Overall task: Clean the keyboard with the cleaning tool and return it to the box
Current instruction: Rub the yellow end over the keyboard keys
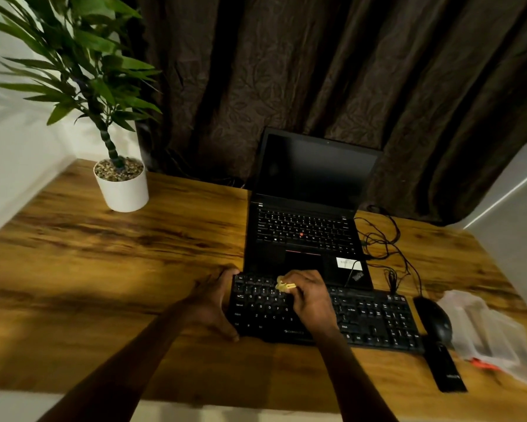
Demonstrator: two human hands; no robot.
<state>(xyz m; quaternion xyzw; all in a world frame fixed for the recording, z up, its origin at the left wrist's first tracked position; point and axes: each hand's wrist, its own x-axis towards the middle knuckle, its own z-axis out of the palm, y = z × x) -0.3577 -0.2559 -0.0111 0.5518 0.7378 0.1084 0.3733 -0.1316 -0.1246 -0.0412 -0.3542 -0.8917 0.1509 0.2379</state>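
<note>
**Cleaning in progress.** The keyboard (375, 318) lies along the near edge of the counter (134, 269), just in front of the laptop (304, 226). The left hand (216, 300) grips the keyboard's left end, fingers curled over its far edge and thumb at its near edge, steadying it. The right hand (309, 296) pinches the yellow tool (283, 286) in curled fingers and holds it against the upper key rows of the keyboard's left half. The clear box (493, 336) lies near the counter's right edge, beyond the mouse (434, 319) and well apart from the tool. Blur hides whether it is open. The task appears to be mid-course: the tool is out and working on the left keys, and nothing shows whether the right half has been covered. The rest of the cleaning is left to do, and then the tool must go into the box.
</note>
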